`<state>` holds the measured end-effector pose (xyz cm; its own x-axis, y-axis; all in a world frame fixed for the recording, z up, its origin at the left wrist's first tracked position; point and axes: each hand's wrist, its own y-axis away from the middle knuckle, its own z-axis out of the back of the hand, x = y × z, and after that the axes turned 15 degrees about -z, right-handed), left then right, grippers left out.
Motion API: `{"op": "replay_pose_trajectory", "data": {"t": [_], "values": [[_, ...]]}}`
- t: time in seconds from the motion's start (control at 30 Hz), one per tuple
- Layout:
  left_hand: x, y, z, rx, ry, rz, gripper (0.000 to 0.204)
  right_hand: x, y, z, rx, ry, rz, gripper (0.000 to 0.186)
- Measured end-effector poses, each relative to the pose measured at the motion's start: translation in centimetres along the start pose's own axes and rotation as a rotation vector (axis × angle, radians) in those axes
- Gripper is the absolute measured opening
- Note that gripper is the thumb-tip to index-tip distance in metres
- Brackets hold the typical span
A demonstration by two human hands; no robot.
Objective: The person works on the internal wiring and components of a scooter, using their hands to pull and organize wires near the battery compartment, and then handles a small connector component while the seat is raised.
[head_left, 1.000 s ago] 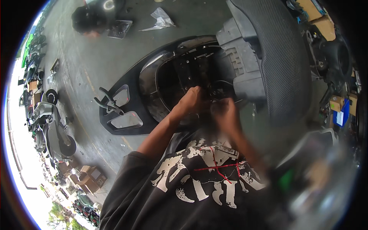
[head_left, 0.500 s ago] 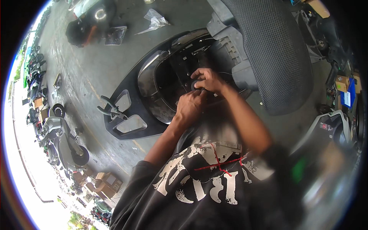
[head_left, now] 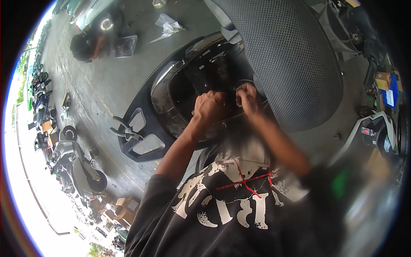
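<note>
Left hand (head_left: pixel 209 107): positioned over the near part of the open compartment (head_left: pixel 175 92) of a dark vehicle body (head_left: pixel 147 92). The back of the hand faces up and the fingers curl down into the dark interior. The fingertips are hidden, so whether this grip is pinching a part cannot be told.

Right hand (head_left: pixel 248 97): positioned just beside the left hand, on its right, with a narrow gap between the two. The fingers are bent inward toward the palm; the contents of this grip, if any, cannot be told. A thin curved cable (head_left: pixel 245 80) runs just beyond the knuckles.

The compartment lies in front of the person's torso, beneath both hands. The seat (head_left: pixel 291 64), covered in black textured material, stands tilted up at the right side of the compartment, near the right hand.

Pliers (head_left: pixel 129 132) lie at the left end of the body, beside two framed openings, with their handles spread and pointing left.

On the floor (head_left: pixel 107 90) beyond the body are a crumpled clear plastic bag (head_left: pixel 168 28) and a flat dark tray (head_left: pixel 126 46). A co-worker (head_left: pixel 84 47) is near the tray, at upper left.
</note>
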<state>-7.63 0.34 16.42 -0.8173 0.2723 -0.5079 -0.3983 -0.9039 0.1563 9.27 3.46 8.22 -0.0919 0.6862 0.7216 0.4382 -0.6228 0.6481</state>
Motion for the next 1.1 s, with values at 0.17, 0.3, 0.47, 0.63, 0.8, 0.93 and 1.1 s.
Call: {"op": "replay_pose_trajectory", "data": {"t": [0.17,0.3,0.47,0.63,0.8,0.93,1.1], "values": [[3.4,-1.3,-1.1,0.028,0.042,-0.262,0.011,-12.0,-1.9,0.8,-0.077,0.399,0.242,0.034],[6.8,-1.6,-4.0,0.066,0.120,-0.327,0.015,-11.5,-0.1,-2.4,-0.048,0.434,0.323,0.044],[4.9,-1.0,-2.5,0.090,0.444,0.040,0.016,-6.2,2.7,-2.2,-0.129,0.444,0.306,0.050],[6.5,0.5,-4.7,0.006,0.255,-0.275,0.015,-5.4,3.6,-2.8,-0.204,0.515,0.361,0.047],[2.0,0.7,-1.4,-0.233,0.300,-0.396,0.008,-0.2,6.7,0.1,-0.337,0.871,0.534,0.049],[0.3,2.7,-1.7,-0.215,0.187,-0.195,0.010,1.8,4.0,-0.9,-0.186,0.664,0.710,0.049],[-0.8,4.2,-2.1,-0.152,0.105,-0.100,0.014,4.2,0.6,-3.1,0.169,0.042,0.111,0.043]]}}
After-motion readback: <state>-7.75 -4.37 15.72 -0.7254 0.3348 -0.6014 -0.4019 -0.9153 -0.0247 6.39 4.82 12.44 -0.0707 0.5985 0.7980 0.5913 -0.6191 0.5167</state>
